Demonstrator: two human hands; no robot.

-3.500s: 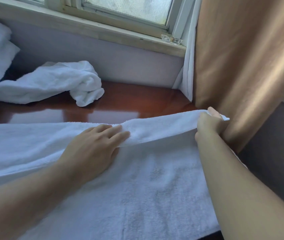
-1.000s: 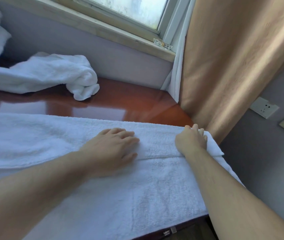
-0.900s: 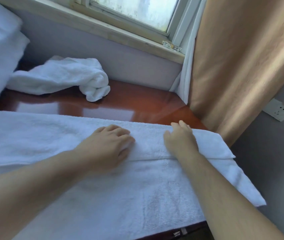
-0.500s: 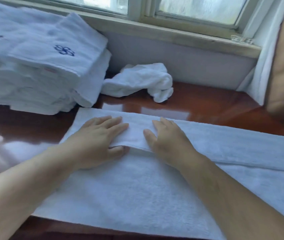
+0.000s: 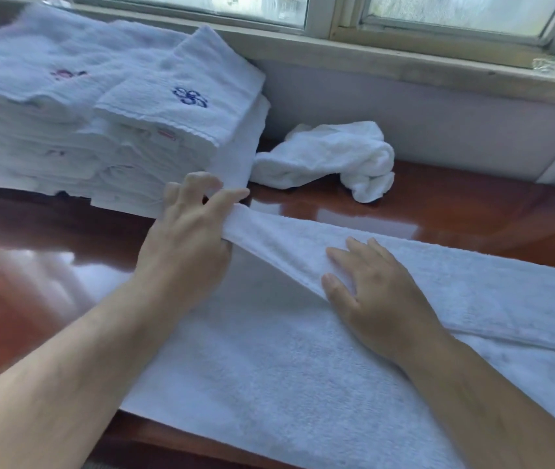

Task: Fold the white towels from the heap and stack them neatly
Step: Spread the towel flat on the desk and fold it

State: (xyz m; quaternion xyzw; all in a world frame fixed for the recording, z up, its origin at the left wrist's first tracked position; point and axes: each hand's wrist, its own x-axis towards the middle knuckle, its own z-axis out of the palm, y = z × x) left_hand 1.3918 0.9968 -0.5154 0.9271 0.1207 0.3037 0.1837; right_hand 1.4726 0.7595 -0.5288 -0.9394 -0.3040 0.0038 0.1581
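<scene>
Head view shows our towel (image 5: 303,367) spread on the desk (image 5: 49,248), in front of the stack (image 5: 117,106) of folded towels and running off to its right. The far long edge is turned over toward us in a narrow band. Our left hand (image 5: 188,238) has its fingers closed round the left end of that band and holds it a little off the layer below, just in front of the stack's right corner. Our right hand (image 5: 371,292) lies open farther right of the stack, fingers spread, pressing the band flat.

We judge the towel to be light, soft and limp. It will sag between grips and hold a crease only where we press it. The terry pile should cling to itself, but the glossy desk looks slick, so a one-handed pull may drag the whole cloth. The best holds are the corners and hemmed ends, pinching both layers while the other palm anchors the fold.

A crumpled towel (image 5: 330,157) waits just right of the stack and beyond our towel. We cannot tell whether it touches the stack. The stack stands tall, and its top towel with a blue emblem (image 5: 190,96) sits askew. With our left knuckles so near it, a wide sweep could nudge it. A window sill (image 5: 404,66) runs behind the stack.
</scene>
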